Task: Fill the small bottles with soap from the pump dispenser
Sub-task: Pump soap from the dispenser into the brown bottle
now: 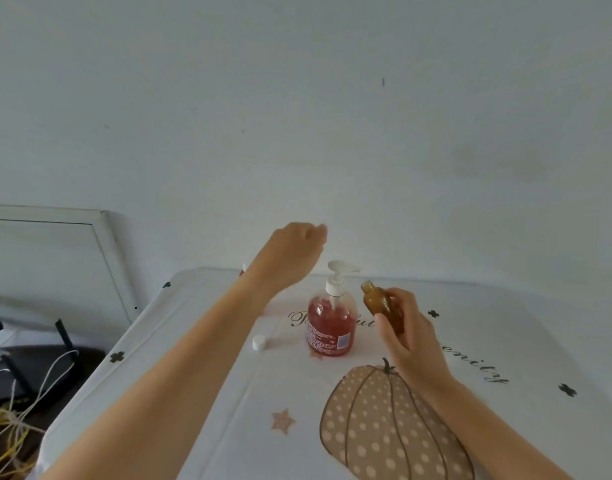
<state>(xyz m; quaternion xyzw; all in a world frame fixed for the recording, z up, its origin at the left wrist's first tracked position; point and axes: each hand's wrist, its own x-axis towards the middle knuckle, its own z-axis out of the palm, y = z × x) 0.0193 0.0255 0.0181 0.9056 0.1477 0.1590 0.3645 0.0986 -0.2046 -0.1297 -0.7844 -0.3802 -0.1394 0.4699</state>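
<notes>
Two arms in view, both bare fr. wrist to frame edge. Left hand (290,258) & right hand (406,337) bare too, fingers uncovered. Left forearm (179,368) long, slim, w/ most of its length showing; right forearm (498,431) shows less. Left fingertips blurred; nails too small to tell.

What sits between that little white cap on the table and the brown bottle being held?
The red-soap pump dispenser stands between the white cap and the brown bottle in the right hand; the head view shows it.
</notes>
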